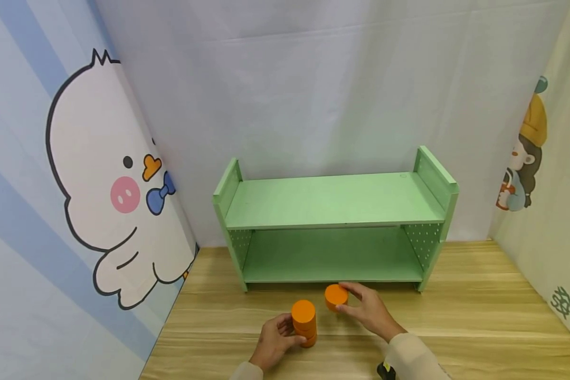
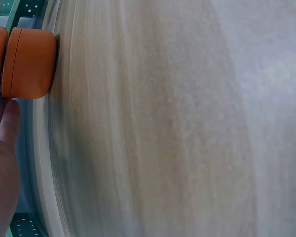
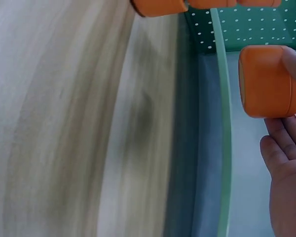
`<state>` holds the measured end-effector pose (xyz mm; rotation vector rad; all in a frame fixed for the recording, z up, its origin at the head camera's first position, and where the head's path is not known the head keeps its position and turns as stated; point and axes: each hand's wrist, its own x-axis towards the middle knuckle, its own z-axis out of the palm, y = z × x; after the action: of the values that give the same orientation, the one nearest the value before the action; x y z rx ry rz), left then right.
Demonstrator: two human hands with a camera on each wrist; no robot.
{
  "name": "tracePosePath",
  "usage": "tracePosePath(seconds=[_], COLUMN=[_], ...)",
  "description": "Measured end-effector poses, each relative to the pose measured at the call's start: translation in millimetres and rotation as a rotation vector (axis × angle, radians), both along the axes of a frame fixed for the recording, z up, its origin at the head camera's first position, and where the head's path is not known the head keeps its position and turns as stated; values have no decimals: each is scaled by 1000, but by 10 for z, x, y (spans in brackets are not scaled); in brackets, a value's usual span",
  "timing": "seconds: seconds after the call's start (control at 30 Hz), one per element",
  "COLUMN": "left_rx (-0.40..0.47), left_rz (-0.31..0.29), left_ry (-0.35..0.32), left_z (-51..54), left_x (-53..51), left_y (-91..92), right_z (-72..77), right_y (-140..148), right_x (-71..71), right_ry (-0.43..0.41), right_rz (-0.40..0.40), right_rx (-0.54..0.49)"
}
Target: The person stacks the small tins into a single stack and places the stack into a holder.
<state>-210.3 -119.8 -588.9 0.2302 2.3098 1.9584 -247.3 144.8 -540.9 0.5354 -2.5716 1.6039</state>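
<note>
A stack of orange round lidded tins (image 1: 304,312) stands upright on the wooden table, in front of the shelf. Around its side my left hand (image 1: 274,340) holds it, thumb at the near side and fingers behind. The left wrist view catches the lowest tin (image 2: 30,63) and part of the one above. My right hand (image 1: 371,311) pinches a single orange tin (image 1: 336,297) between thumb and fingers, to the right of the stack. In the right wrist view this tin (image 3: 267,81) appears raised off the table, and the stack shows only partly at the top edge.
Behind the hands stands a green two-tier shelf (image 1: 334,200) with raised side panels. A small black object (image 1: 386,370) lies by the right sleeve, partly cut off. Printed curtains (image 1: 24,211) hang on the left, back and right of the table (image 1: 484,316).
</note>
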Motion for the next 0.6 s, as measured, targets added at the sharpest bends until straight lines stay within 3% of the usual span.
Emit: tracePosePath(seconds=[0.13,0.6], left_rx=[0,21], left_rz=[-1,-8], left_ry=[-2,23], left_z=[-4,7], left_x=[-2,9], left_y=[-1,-3], right_z=[43,217], right_y=[-10,-59], right_x=[2,29], right_ry=[42,71], right_rz=[22,64], right_rx=[1,6])
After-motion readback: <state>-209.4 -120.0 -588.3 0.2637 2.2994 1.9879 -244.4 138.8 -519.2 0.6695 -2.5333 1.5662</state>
